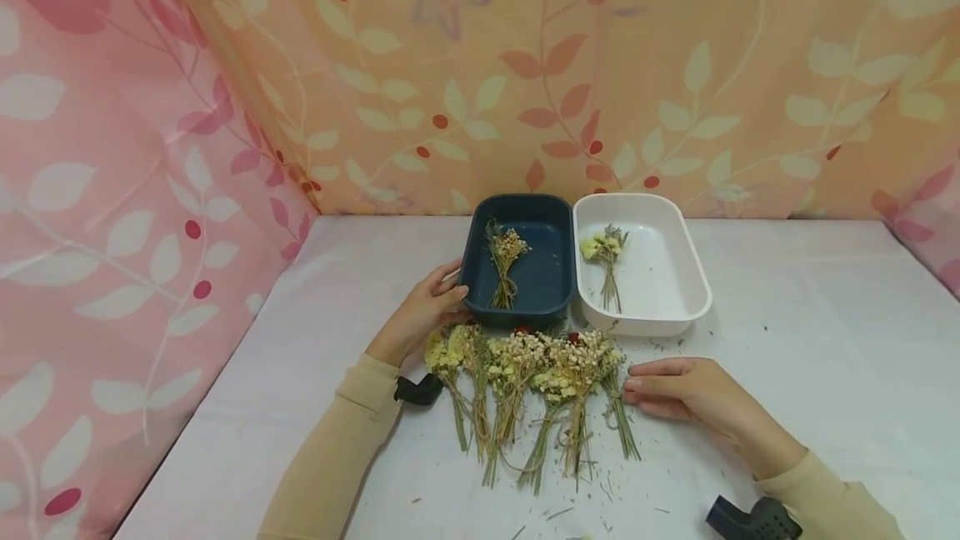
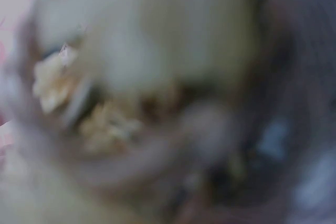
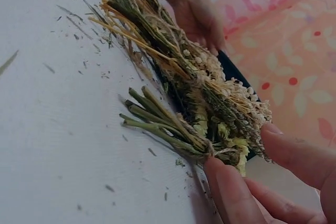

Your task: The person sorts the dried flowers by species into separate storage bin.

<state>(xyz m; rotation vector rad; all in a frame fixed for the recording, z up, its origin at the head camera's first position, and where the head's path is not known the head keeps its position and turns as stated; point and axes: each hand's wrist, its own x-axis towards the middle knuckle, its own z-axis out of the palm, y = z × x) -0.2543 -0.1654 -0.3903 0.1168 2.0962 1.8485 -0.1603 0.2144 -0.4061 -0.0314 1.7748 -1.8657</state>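
Bench: white top, kinda messy, stem bits scattered up front
Room: leafy orange cloth behind, pink cloth on the left
Trays: blue tray and white tray side by side, one bouquet each
Bouquets: rest are bunched in a row just in front
Left hand: fingers slightly spread against blue tray's side
Right hand: fingers parted at the rightmost bouquet
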